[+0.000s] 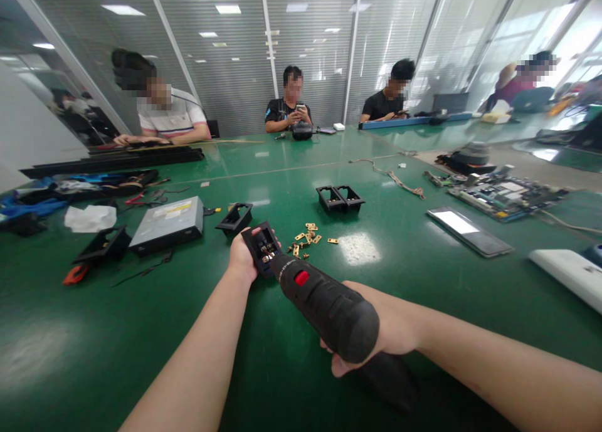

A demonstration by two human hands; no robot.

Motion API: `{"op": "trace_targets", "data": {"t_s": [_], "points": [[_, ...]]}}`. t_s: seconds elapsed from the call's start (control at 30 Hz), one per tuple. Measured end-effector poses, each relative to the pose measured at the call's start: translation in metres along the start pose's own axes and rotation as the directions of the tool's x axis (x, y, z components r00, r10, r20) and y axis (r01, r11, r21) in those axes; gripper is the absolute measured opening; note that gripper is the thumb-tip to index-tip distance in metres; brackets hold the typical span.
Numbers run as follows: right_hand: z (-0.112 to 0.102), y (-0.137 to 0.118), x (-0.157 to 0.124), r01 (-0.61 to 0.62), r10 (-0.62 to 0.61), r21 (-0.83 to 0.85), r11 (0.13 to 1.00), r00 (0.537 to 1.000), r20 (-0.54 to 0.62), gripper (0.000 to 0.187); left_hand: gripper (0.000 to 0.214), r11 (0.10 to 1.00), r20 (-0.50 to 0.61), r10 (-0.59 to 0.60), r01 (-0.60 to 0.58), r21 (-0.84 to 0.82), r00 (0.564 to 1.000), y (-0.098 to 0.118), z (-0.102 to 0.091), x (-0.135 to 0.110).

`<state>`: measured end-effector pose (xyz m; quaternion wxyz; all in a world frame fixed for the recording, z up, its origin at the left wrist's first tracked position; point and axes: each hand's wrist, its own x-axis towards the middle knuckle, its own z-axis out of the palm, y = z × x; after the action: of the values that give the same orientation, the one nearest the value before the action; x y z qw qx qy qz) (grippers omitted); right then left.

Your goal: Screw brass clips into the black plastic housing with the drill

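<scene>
My left hand (242, 256) is closed around a black plastic housing (256, 241), tilted with its open side toward me. Brass-coloured metal parts show inside it. In my right hand (371, 319) is a black cordless drill (324, 300) with a red switch, its handle mostly hidden under the body. The drill's front end reaches into the housing; whether the bit touches a screw cannot be made out. Just beyond lie several small brass plates (310, 234) and screws. Similar black housings stand nearby, a single one (235, 219) and a joined pair (339, 199).
To the left are a silver disc drive (169, 224), another black frame (103, 245) and a crumpled tissue (90, 218). On the right lie a phone (468, 231), a circuit board (510, 190) and a white device (571, 275). Several people sit across the green table (263, 162).
</scene>
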<state>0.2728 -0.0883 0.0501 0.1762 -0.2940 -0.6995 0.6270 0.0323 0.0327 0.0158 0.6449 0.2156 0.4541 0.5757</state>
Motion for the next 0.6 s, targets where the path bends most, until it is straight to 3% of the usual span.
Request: {"op": "trace_targets", "data": {"t_s": [0.33,0.6], "points": [[-0.0008,0.0025,0.0005,0.039,-0.038,-0.013,0.999,0.999,0.029,0.028,0.029,1.000,-0.007,0.006,-0.006,-0.013,1.000,-0.0003,0.0002,0.0008],[0.0003,0.0028,-0.0003,0.000,0.000,-0.013,1.000,1.000,0.015,0.032,0.028,0.999,-0.041,-0.012,0.011,-0.037,0.999,-0.0003,0.0017,0.0013]]}}
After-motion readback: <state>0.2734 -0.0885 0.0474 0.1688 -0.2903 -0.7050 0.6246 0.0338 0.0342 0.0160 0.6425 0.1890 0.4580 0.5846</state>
